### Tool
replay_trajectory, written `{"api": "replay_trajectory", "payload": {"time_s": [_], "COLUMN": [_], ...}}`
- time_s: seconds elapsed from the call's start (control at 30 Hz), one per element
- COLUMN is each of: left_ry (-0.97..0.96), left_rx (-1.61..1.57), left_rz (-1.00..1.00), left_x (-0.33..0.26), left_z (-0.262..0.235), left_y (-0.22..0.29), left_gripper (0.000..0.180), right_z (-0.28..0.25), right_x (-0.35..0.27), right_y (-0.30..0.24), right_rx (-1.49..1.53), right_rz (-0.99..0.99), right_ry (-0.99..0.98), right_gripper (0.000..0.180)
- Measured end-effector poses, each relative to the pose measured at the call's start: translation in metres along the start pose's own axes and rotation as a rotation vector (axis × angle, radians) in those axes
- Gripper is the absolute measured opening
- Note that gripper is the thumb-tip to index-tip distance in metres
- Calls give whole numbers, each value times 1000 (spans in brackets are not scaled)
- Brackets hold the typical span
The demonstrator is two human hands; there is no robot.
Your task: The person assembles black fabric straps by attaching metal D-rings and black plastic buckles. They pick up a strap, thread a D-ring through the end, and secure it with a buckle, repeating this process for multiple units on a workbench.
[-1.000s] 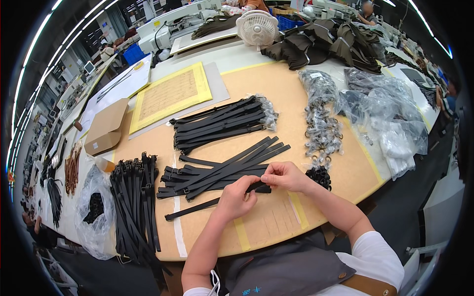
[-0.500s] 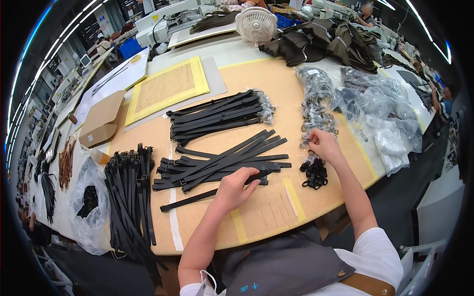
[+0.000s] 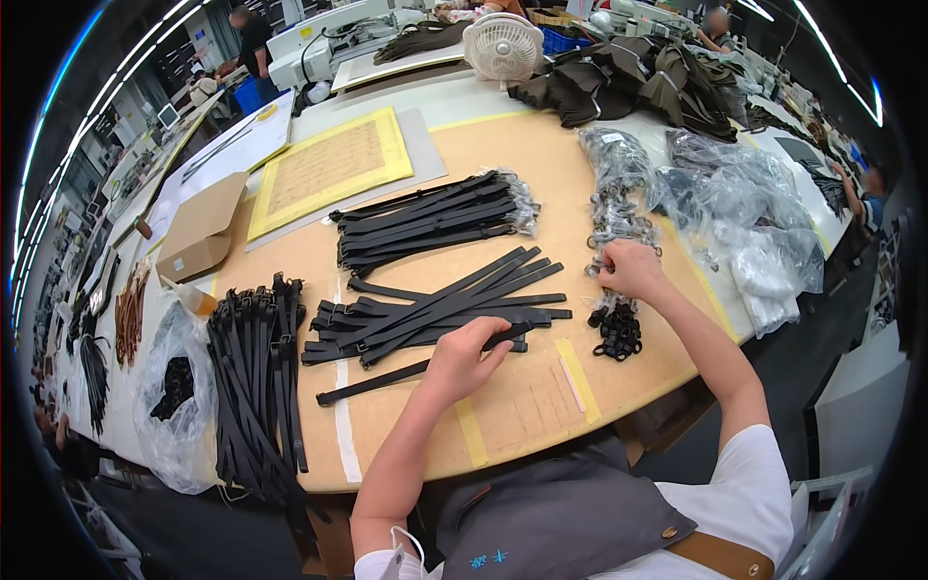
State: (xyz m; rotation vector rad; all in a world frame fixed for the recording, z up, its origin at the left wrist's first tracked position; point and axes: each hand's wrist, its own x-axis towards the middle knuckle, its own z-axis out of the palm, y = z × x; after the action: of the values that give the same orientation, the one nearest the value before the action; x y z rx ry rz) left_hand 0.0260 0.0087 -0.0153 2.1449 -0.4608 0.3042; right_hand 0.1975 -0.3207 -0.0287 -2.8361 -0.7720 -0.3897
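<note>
The person's left hand (image 3: 462,360) lies flat, fingers (image 3: 495,350) stretched and loosely spread, pressing on the near end of a loose heap of flat black webbing straps (image 3: 435,307) that fans across the middle of the round tan worktable (image 3: 541,184); it pins rather than grips, with nothing closed inside the palm. One single black strap (image 3: 372,382) lies apart from the heap, just left of that wrist. The right hand (image 3: 630,269) reaches out to the far right, fingers curled down at the edge of a scatter of small metal rings (image 3: 619,220); whether a ring is pinched between the fingertips cannot be told, since the knuckles hide them. Just below that hand sits a small clump of black plastic buckles (image 3: 617,331).

Beyond the heap lies a tidier bundle of black straps partly in a clear bag (image 3: 435,220), and at the left table edge hangs a stack of finished black straps with buckles (image 3: 253,372).

The likely troubles, as a judgement: the rings are tangled, so lifting one could drag several others off toward the crumpled clear plastic bags (image 3: 744,208); and the crossed straps under the flat left hand could slide or skew if the pressure eases, mixing with the lone strap beside them
</note>
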Motion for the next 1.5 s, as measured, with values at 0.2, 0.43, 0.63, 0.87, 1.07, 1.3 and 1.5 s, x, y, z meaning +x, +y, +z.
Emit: {"api": "replay_trajectory", "payload": {"time_s": [0.2,0.43,0.63,0.87,1.07,1.3,1.5], "left_ry": [8,129,65,-7,-35,-323,-372], "left_rx": [1,-296,-629,-399,-425,-600,-207], "left_rz": [-15,-183,-323,-340,-372,-422,-374], "left_x": [-1,0,1,4,2,-1,4], "left_z": [-2,-5,-7,-12,-28,-35,-27], "left_y": [1,-6,-13,-5,-13,-14,-9], "left_gripper": [26,31,34,18,15,17,46], "right_z": [-29,-51,-19,7,1,7,5], "right_x": [9,14,3,-8,-9,-9,-4], "right_y": [-5,-78,-139,-165,-160,-145,-134], "right_rx": [158,1200,1246,1431,1456,1349,1668], "right_rz": [171,228,-24,58,128,86,126], "right_ry": [-112,-310,-414,-678,-885,-772,-553], "right_gripper": [20,15,17,24,22,22,21]}}
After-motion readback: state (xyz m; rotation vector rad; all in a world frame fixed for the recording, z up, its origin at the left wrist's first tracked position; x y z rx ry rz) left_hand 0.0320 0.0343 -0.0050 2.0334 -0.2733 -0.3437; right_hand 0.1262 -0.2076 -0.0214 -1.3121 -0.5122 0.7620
